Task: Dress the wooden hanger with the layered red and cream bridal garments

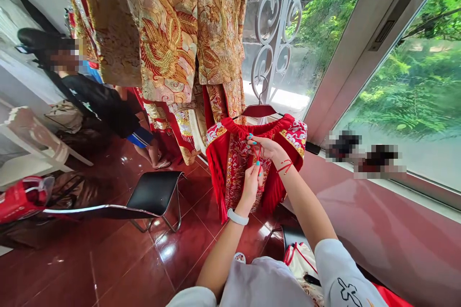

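Observation:
A red embroidered jacket [237, 172] with silver and gold shoulders and red fringe hangs in front of me on a dark red hanger [259, 111]. Both my hands are at its neck, on a thin red cord [257, 151]. My right hand [265, 147] pinches the cord just below the collar. Slightly lower, my left hand [252, 178] has thumb and fingers closed on the same cord. The cord's ends are partly hidden by my fingers.
Gold embroidered garments [169, 33] hang at upper left of the jacket. A black chair [154, 193] stands on the red tiled floor. At the left, a person in black [101, 100] bends by the garments. A window [406, 86] lies to the right.

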`<action>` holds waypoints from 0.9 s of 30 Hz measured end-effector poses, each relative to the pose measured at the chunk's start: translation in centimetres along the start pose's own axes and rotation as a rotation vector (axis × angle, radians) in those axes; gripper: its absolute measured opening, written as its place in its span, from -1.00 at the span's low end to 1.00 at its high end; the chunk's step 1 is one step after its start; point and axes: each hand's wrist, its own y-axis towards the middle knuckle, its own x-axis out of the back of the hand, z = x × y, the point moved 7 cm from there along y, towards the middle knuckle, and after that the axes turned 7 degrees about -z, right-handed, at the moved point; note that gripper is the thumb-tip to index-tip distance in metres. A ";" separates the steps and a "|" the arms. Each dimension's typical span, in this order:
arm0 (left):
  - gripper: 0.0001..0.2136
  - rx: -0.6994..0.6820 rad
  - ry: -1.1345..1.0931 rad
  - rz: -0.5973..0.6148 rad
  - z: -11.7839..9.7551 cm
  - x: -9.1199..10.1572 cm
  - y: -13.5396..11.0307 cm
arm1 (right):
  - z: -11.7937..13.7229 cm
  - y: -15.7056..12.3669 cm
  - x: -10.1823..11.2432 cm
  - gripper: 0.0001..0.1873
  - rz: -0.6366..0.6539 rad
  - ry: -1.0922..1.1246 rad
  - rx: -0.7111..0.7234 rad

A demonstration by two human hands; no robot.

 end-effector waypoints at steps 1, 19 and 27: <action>-0.41 0.000 -0.003 0.022 -0.4 -0.2 -0.4 | 0.3 0.0 0.2 -0.80 -0.005 -0.012 -0.008; -0.79 0.042 0.191 0.042 -2.8 1.4 5.0 | 1.1 1.3 -0.8 -0.67 0.045 -0.185 0.142; -0.57 0.008 0.005 -0.033 -2.9 1.8 4.3 | 0.7 1.5 -0.7 -0.65 -0.003 -0.159 0.224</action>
